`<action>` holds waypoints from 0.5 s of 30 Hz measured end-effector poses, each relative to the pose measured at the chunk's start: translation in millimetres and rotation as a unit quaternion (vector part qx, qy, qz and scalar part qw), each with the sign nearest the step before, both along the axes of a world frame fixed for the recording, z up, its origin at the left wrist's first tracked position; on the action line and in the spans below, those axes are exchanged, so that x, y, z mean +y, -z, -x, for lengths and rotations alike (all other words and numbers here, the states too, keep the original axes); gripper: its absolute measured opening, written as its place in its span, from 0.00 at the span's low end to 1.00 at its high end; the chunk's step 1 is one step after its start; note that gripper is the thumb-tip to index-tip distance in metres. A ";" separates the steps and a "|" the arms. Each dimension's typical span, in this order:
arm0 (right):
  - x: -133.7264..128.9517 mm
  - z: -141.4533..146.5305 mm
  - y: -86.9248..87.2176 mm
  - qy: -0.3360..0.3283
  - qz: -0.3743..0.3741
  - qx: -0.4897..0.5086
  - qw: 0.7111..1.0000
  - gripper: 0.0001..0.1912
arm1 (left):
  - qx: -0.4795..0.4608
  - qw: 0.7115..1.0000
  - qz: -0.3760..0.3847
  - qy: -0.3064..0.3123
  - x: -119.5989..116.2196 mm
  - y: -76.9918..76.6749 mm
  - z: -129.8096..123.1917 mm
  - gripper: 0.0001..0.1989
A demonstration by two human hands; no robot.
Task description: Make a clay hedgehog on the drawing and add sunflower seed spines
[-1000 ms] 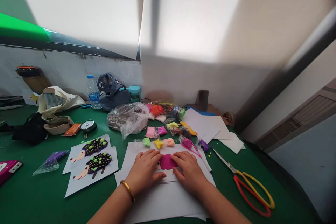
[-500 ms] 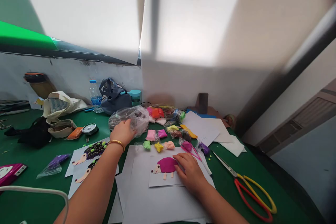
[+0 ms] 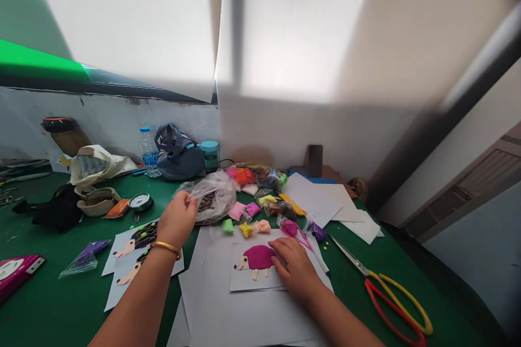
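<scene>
My left hand (image 3: 178, 219), with a gold bangle at the wrist, pinches the edge of a clear plastic bag (image 3: 217, 192) that has dark brown pieces inside. My right hand (image 3: 295, 265) rests with fingers apart on the right side of a white card, touching the magenta hedgehog body (image 3: 259, 256). The hedgehog has a peach face and legs. Under the card are larger white sheets (image 3: 228, 320). Small clay packets, among them green (image 3: 227, 226), yellow (image 3: 246, 229) and peach (image 3: 262, 226), lie just beyond the card.
Open scissors (image 3: 378, 276) with red and yellow handles lie at the right. Two hedgehog cards (image 3: 134, 263) are left of the sheets, partly behind my left arm. A blue bag (image 3: 179, 160), a bottle (image 3: 148, 154) and a round dial (image 3: 140, 202) stand farther back.
My left hand has drawn back to the left, pulling the plastic bag's edge and opening it so the dark pieces show. My right hand has stayed on the card.
</scene>
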State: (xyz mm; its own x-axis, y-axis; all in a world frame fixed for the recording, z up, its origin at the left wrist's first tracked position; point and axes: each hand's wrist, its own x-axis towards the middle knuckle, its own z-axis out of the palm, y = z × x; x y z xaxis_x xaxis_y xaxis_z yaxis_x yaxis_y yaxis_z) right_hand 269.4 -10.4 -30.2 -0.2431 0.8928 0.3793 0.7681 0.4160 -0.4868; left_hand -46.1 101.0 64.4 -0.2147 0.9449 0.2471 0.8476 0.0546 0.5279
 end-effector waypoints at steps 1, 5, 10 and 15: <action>0.1 -0.3 0.5 0.000 -0.004 0.000 1.000 0.17 | 0.020 0.996 -0.065 -0.053 -4.4 -1.1 3.5 0.12; 0.3 -0.3 0.8 0.001 -0.011 0.004 1.000 0.17 | 0.087 0.936 -0.326 -0.098 -20.7 -5.0 5.2 0.18; 0.6 0.1 0.1 -0.007 -0.006 0.011 1.000 0.17 | 0.158 0.959 -0.138 0.189 -12.2 -3.3 -18.2 0.12; 0.7 -0.8 -0.3 -0.017 -0.012 0.022 1.000 0.17 | 0.174 0.980 0.077 0.052 33.4 8.4 -17.2 0.11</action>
